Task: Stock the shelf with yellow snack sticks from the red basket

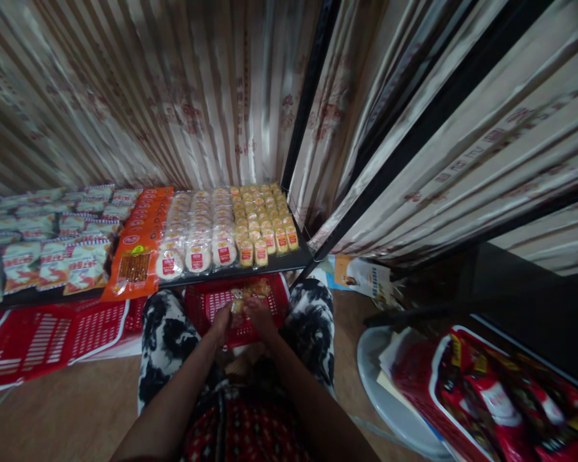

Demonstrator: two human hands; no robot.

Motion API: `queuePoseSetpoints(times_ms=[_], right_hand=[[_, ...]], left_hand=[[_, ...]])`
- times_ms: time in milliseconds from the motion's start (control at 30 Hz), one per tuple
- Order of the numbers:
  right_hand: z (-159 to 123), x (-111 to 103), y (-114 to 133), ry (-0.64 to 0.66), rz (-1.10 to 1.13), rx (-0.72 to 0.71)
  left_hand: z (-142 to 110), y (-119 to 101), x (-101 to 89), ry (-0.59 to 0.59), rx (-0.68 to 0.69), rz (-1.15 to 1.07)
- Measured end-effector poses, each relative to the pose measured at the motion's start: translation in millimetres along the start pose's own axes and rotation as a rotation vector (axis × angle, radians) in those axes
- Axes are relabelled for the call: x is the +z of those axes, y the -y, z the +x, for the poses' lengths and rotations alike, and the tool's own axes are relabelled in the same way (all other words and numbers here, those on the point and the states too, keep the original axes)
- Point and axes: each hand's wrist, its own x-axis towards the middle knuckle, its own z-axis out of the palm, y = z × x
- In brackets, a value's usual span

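Observation:
My left hand (222, 319) and my right hand (260, 316) are close together between my knees, over a red plastic basket (280, 296). Their fingers are closed around small yellow wrapped snacks (237, 305), which look like those in the rows above. Dim light and small size hide exactly how the fingers grip. More golden wrapped snacks (259, 288) lie in the basket beyond my right hand. On the shelf just ahead, small yellow snack packets (262, 228) stand in tight rows beside round white wrapped crackers (197, 256).
Orange snack bags (139, 247) and pale snack bags (58, 247) fill the shelf's left part. Below stands another red basket (52, 337). Black metal posts (311, 96) rise before a patterned curtain (197, 96). At right are a grey-white basin (380, 378) and red packages (501, 404).

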Motion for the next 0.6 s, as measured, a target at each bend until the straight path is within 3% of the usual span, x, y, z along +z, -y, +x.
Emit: queuePoseSetpoints(times_ms=[400,600], right_hand=[[-6.5,-7.9,5.8,-0.02,-0.062,-0.057],[-15.9,-14.2,5.5,-0.041,-0.055,-0.075]], left_hand=[[-18.2,-13.7,0.3,0.043,-0.085,-0.13],[-23.6,-23.3,5.6,0.062,-0.128,-0.041]])
